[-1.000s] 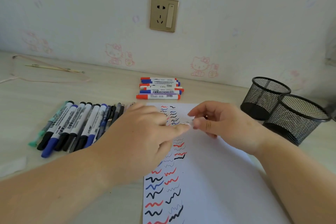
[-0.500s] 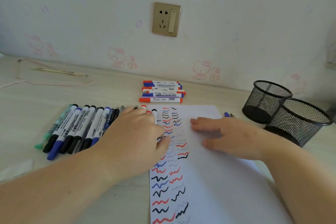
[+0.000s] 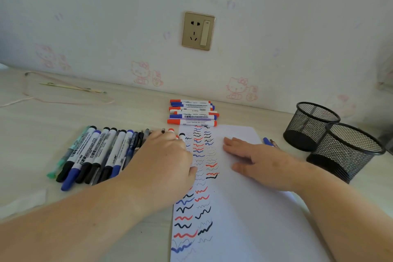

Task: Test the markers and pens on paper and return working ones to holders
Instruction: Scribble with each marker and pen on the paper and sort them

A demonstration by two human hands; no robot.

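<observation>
Desk under scribbled paper at centre; two empty mesh holders at right. Right hand flat, fingers released, pinning paper; left hand over markers at left-centre, grasp hidden, cannot tell. Risk: nudging neighbours, rolling tested among untested.

Two black mesh holders at right, touching. One sheet of paper. Six whiteboard markers piled near the wall. Two hands: left, right. One wall socket.
</observation>
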